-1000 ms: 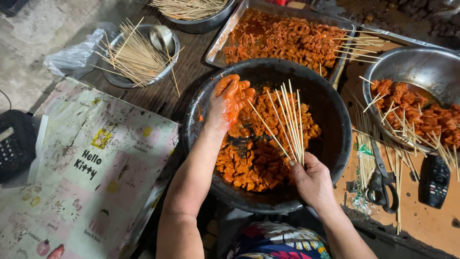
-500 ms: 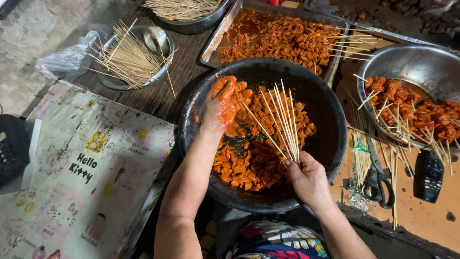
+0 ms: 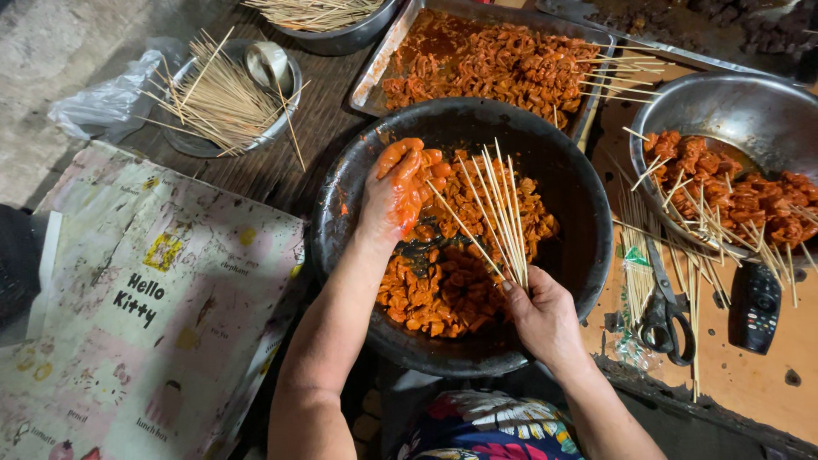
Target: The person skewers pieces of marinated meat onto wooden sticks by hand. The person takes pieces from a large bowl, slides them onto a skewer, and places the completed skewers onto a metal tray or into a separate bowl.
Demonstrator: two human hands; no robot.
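Note:
A big dark round bowl (image 3: 571, 179) holds orange marinated meat pieces (image 3: 434, 294). My left hand (image 3: 394, 194), smeared with orange sauce, rests in the meat at the bowl's upper left, fingers curled around some pieces. My right hand (image 3: 544, 317) sits at the bowl's lower right rim. It grips a fan of thin bamboo skewers (image 3: 498, 213) that point up over the meat.
A metal tray of skewered meat (image 3: 494, 60) lies behind the bowl. At right a steel bowl (image 3: 733, 111) holds more skewered meat, with scissors (image 3: 666, 317) and a dark remote (image 3: 754, 307) below. A pan of bare skewers (image 3: 223, 102) sits at left above a printed cloth (image 3: 145, 315).
The view has shifted slightly left. My left hand stays in the meat with small finger movement; my right hand still holds the skewers.

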